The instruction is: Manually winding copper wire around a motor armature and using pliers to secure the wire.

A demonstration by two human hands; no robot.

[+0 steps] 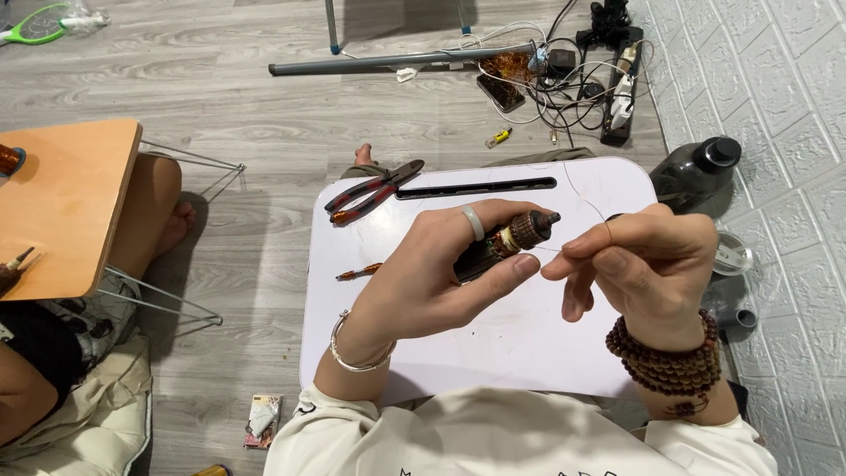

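Observation:
My left hand (441, 278) grips a small dark rotor-like part (507, 242) with a brown copper winding and a short shaft at its tip, held above a white lap table (493, 353). It wears a pale ring and a silver bangle. My right hand (639, 264), with brown bead bracelets on its wrist, pinches a thin wire (548, 250) that runs from the winding. The two hands nearly touch at the fingertips.
Red-handled pliers (374, 189) lie at the table's far left corner, and a small wound pin (359, 273) near its left edge. A power strip with tangled cables (608, 79) is on the floor beyond. Another person's legs (154, 220) show beside an orange table (62, 203) at left. A dark bottle (701, 167) stands at right.

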